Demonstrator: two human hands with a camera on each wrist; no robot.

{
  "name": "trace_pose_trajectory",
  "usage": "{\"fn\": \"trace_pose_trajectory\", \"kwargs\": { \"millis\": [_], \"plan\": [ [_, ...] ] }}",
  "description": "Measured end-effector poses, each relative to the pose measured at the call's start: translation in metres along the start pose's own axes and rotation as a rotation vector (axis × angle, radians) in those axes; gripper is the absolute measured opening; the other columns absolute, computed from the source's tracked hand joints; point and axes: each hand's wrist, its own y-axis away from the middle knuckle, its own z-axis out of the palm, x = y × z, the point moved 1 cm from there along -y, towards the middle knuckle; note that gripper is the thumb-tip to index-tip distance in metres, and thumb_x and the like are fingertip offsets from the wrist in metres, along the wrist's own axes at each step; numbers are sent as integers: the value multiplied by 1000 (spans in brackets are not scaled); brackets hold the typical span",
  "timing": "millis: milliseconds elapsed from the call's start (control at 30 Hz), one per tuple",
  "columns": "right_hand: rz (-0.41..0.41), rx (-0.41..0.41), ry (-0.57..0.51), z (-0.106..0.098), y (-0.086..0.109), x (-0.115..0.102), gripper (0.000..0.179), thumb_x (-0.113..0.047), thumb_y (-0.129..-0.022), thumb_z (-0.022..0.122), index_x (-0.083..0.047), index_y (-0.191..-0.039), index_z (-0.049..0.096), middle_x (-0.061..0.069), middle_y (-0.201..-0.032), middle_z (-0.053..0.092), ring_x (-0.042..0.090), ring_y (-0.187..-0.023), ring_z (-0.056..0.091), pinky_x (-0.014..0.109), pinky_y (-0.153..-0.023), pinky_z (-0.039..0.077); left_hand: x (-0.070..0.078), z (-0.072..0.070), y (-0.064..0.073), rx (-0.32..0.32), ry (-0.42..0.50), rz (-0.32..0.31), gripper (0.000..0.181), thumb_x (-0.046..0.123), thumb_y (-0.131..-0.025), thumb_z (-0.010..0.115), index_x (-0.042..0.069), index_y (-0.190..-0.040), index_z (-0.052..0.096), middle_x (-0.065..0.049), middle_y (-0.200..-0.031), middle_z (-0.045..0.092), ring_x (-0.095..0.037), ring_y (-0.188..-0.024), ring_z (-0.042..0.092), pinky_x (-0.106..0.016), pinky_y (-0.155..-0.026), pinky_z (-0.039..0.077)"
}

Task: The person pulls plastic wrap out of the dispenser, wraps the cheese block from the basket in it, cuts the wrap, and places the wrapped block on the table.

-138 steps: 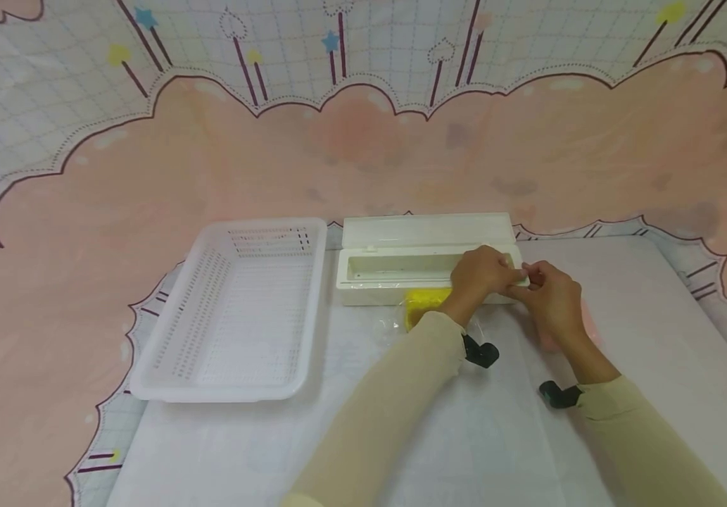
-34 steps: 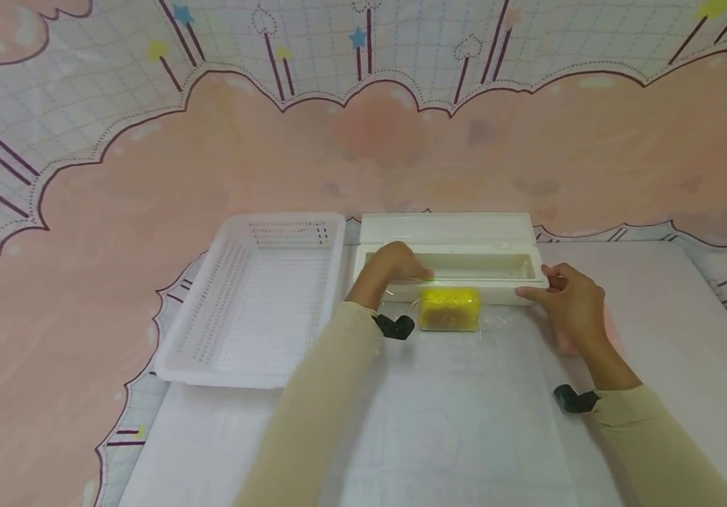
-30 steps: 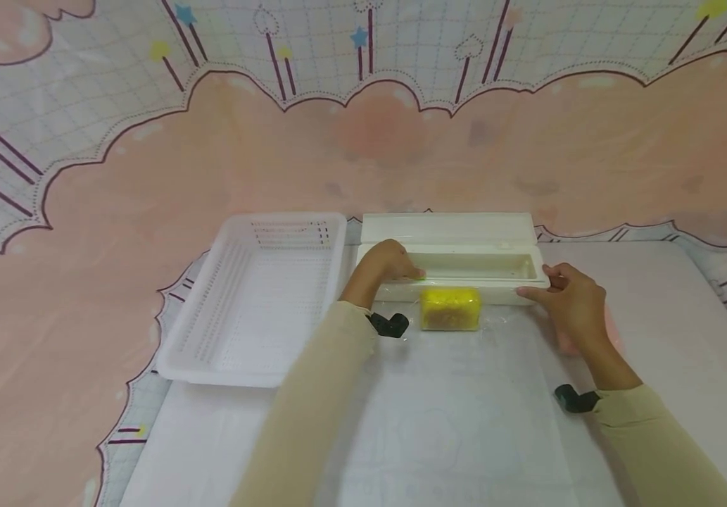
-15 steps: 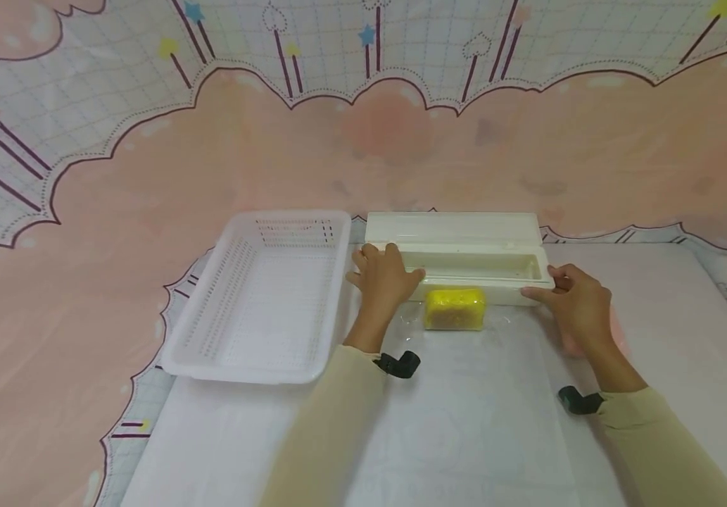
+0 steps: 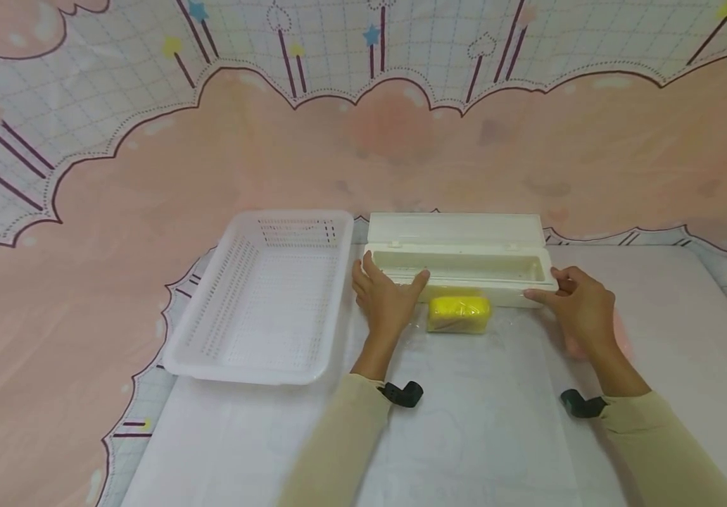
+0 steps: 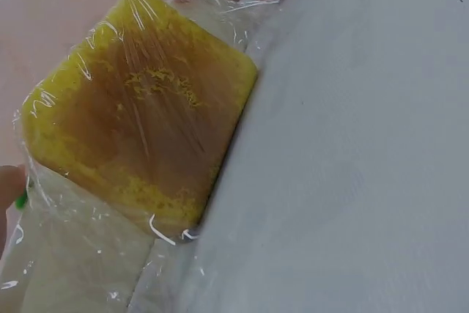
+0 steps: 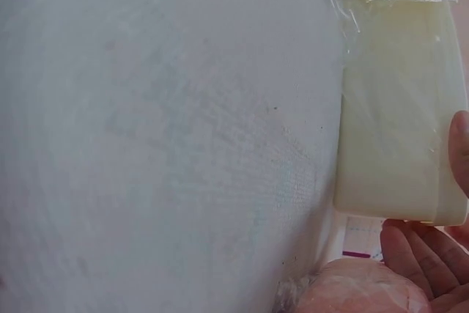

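A long cream-white plastic box (image 5: 483, 294) stands with its hinged lid (image 5: 454, 228) raised. At its left end my left hand (image 5: 387, 299) holds the corner, with spread fingers at the end and the thumb at the front rim. A small green piece (image 6: 21, 199) shows beside that thumb in the left wrist view. My right hand (image 5: 585, 303) grips the box's right end, thumb on the front face and fingers behind the corner. In front of the box sits a yellow, brown-faced block (image 5: 459, 315) in clear plastic, perhaps cake.
On the left stands a white perforated plastic basket (image 5: 258, 310). A pink wrapped object (image 7: 363, 287) lies behind my right hand. White cloth (image 5: 464, 422) covers the table, and patterned fabric (image 5: 262, 162) borders its far and left sides.
My left hand has moved from the right end of the box to its left end. The right hand has stayed at the right end. The yellow block has shifted slightly towards me.
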Motion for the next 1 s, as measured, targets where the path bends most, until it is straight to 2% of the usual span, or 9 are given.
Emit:
{"fn": "trace_pose_trajectory", "kwargs": {
  "millis": [133, 300, 533, 633, 733, 833, 1000],
  "plan": [
    [-16, 9, 1, 0, 0, 1, 77, -53, -75, 87, -6, -130, 63, 20, -131, 67, 37, -118, 68, 3, -69, 40, -2, 0, -2, 27, 2, 27, 114, 59, -76, 82, 7, -157, 21, -20, -158, 26, -37, -143, 30, -59, -111, 32],
    [-42, 22, 23, 1, 0, 1, 73, -51, -76, 88, -5, -128, 65, 20, -127, 69, 38, -114, 69, 4, -69, 40, -6, -4, -4, 54, 44, 14, 108, 52, -78, 83, 4, -155, 25, -20, -151, 35, -37, -136, 40, -59, -107, 38],
    [-27, 15, 10, -1, -1, 1, 74, -50, -76, 88, -5, -130, 64, 20, -129, 68, 37, -116, 68, 3, -66, 41, -12, -10, -8, 54, 130, 3, 99, 42, -84, 82, -1, -154, 27, -22, -148, 41, -39, -135, 47, -54, -112, 40],
    [-23, 13, 9, -1, -1, 1, 75, -50, -76, 88, -5, -131, 64, 20, -130, 67, 37, -116, 68, 3, -67, 40, -14, -12, -7, 56, 165, 6, 87, 35, -90, 76, -3, -153, 30, -23, -149, 43, -38, -138, 46, -51, -115, 39],
    [-16, 10, 14, -1, 0, 0, 75, -50, -76, 88, -5, -131, 63, 20, -130, 67, 37, -116, 68, 5, -69, 39, -17, -15, -6, 66, 175, 38, 70, 28, -97, 65, -5, -150, 33, -24, -146, 47, -37, -137, 49, -50, -115, 41],
    [-13, 14, 23, 0, 0, -1, 75, -51, -76, 88, -5, -130, 64, 20, -129, 68, 37, -116, 68, 7, -71, 39, -19, -16, -7, 85, 156, 73, 55, 20, -103, 54, -8, -147, 36, -26, -143, 52, -36, -135, 52, -48, -113, 44],
    [-17, 26, 23, -1, 0, -1, 73, -50, -75, 88, -6, -129, 65, 19, -127, 69, 37, -116, 69, 6, -71, 39, -22, -17, -10, 80, 115, 57, 46, 17, -109, 43, -6, -148, 37, -26, -146, 52, -36, -138, 51, -47, -114, 44]
  ]
}}
